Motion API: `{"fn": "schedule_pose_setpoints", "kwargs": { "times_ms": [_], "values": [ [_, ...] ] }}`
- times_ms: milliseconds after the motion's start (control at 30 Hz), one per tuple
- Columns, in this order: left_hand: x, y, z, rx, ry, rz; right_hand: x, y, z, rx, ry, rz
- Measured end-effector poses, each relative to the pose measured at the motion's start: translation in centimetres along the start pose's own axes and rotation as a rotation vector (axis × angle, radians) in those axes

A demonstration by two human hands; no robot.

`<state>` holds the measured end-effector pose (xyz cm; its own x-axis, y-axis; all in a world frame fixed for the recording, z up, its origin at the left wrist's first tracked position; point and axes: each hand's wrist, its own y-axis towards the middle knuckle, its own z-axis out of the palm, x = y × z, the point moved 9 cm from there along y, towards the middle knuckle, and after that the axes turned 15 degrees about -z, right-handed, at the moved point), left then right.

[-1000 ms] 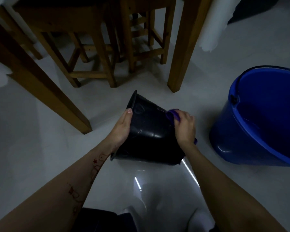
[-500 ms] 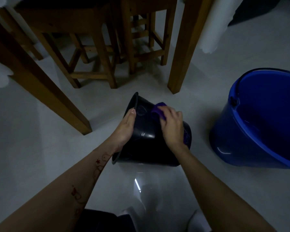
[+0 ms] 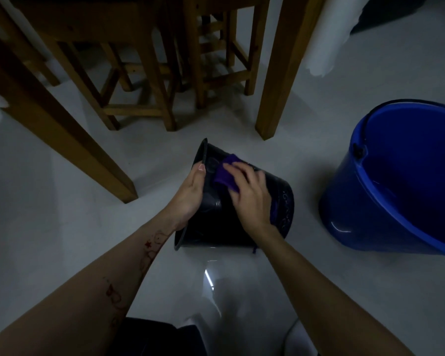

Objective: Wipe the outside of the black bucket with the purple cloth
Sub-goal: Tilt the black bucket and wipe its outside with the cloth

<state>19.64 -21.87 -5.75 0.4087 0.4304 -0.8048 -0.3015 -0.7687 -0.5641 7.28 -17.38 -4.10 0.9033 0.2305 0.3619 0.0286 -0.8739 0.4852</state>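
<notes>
The black bucket lies on its side on the pale floor, its rim to the left and its base to the right. My left hand grips the rim side and holds the bucket steady. My right hand presses the purple cloth flat against the upper outside wall. Part of the cloth is hidden under my palm, and a bit shows at the right of my wrist.
A large blue bucket stands tilted to the right, close to the black one. Wooden table legs and stools stand behind and to the left. My knees are at the bottom edge.
My right hand has slid the cloth leftward across the bucket wall toward the rim. The bucket has turned a little, showing more of its base at the right.
</notes>
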Motion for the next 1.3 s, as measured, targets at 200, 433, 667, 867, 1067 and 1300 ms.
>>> {"fn": "schedule_pose_setpoints", "kwargs": {
  "times_ms": [200,433,667,867,1067,1300],
  "values": [
    [1.0,-0.1,-0.7,-0.055,0.051,-0.043,-11.4,-4.4,-0.8,0.071,-0.087,0.451],
    [1.4,0.7,0.7,0.066,-0.273,-0.288,-4.0,-6.4,-2.9,-0.024,0.086,0.028],
    [0.1,0.2,-0.3,-0.026,-0.187,-0.113,1.6,-0.7,0.1,-0.048,0.085,-0.089],
    [-0.6,-0.9,-0.7,-0.081,0.028,-0.014,-7.7,-1.6,-0.6,-0.049,0.027,0.376],
    [-0.8,-0.5,-0.5,-0.057,-0.179,-0.123,-4.1,-5.9,-2.3,-0.092,0.086,0.121],
    [-1.3,-0.9,0.3,-0.048,0.013,0.025,0.2,0.9,-1.1,-0.108,0.069,0.024]
  ]
}}
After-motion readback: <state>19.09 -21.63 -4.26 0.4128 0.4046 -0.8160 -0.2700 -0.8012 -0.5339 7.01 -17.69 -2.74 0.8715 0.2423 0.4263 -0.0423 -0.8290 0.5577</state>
